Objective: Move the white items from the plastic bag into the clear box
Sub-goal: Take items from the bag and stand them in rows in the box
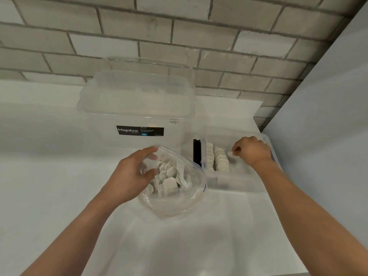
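Observation:
A clear plastic bag (179,202) lies open on the white table, with several white items (167,176) loose inside it. My left hand (131,176) grips the bag's left rim and holds the mouth open. To the right stands a low clear box (235,182) with two rows of white items (217,156) standing on edge in it. My right hand (251,151) is inside the box, to the right of the rows, and pinches one white item (230,154) between its fingertips.
A tall clear Megabox storage box (137,114) with its lid on stands behind the bag. A brick wall runs along the back, and a plain pale wall (328,116) closes in right of the low box. White table surface (179,246) extends toward me.

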Tool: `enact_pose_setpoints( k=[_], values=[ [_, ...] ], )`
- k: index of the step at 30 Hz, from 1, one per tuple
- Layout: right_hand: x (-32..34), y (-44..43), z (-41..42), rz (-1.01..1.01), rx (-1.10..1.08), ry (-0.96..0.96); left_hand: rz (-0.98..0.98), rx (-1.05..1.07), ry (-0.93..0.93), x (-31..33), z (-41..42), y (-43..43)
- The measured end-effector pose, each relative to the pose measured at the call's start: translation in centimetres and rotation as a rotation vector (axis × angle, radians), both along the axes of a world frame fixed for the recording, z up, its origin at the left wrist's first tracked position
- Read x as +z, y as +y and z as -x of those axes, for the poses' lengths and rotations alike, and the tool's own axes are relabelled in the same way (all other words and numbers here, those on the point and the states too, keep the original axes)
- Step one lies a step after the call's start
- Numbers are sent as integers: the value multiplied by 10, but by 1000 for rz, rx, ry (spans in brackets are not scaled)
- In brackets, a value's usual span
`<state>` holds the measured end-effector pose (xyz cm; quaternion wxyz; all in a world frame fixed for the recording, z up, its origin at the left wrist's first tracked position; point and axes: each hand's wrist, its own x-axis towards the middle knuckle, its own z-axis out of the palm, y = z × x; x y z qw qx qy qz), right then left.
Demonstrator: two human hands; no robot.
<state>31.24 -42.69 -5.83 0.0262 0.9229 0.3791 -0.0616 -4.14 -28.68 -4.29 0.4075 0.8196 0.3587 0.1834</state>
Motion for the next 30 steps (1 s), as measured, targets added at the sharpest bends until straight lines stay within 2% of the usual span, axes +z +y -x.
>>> enact_pose_setpoints(
  k=[7, 12, 16, 19, 22, 24, 25, 27, 28, 30],
  values=[
    [-2, 4, 0, 65, 57, -166, 10, -1, -13, -3, -2, 2],
    [2, 3, 1, -30, 32, -159, 19, -4, -24, -5, -3, 4],
    [17, -4, 12, -233, -33, -114, 10, -12, -24, -5, 0, 6],
    [35, -12, 37, -466, -42, -63, 0, -25, -24, -2, 3, 7],
    [64, -13, 97, -739, -8, 109, -30, -53, -20, 2, 7, 8],
    [80, -10, 149, -874, 73, 327, -47, -79, -7, 2, 9, 8],
    [83, -7, 172, -871, 136, 451, -56, -91, -1, 2, 9, 8],
    [72, 2, 203, -661, 284, 582, -72, -114, 12, 2, 11, 6],
    [60, 8, 212, -499, 356, 540, -76, -126, 15, 1, 11, 5],
    [28, 23, 215, -261, 457, 277, -78, -150, 16, 1, 12, 2]
  ],
)
